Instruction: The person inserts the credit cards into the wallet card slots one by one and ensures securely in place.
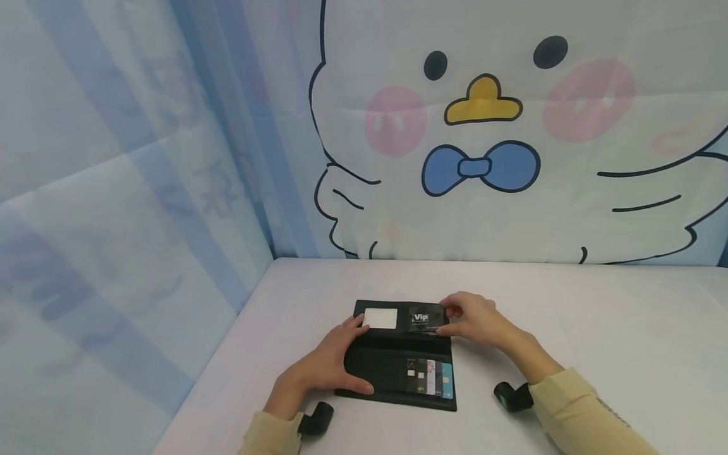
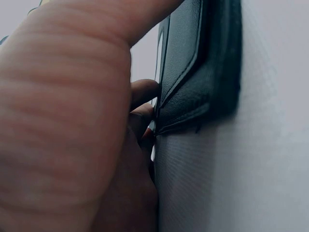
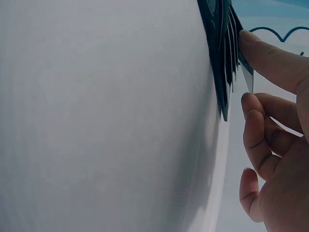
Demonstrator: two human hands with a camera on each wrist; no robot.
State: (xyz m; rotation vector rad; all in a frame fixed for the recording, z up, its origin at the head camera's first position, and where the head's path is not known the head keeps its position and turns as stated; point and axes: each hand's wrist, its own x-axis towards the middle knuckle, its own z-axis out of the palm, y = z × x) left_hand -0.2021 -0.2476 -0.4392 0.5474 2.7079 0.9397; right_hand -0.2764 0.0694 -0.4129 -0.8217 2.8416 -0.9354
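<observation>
A black wallet (image 1: 375, 370) lies unfolded on the white table. Its upper panel has a white rectangle (image 1: 380, 318) at left and a black card marked "Vip" (image 1: 422, 318) at right. Several cards (image 1: 430, 377) sit overlapping in the lower panel's slots. My left hand (image 1: 325, 361) rests on the wallet's left side, its thumb on the lower panel and its fingers spread toward the upper one. With thumb and fingertips, my right hand (image 1: 478, 321) pinches the Vip card at its right edge. The right wrist view shows the card's corner (image 3: 247, 67) standing slightly off the layered wallet edge.
Black wrist cameras (image 1: 316, 418) are strapped at both wrists. Behind the table (image 1: 625, 328) hangs a curtain (image 1: 398, 215) printed with a cartoon bird, and a pale blue curtain (image 1: 114, 221) runs along the left side.
</observation>
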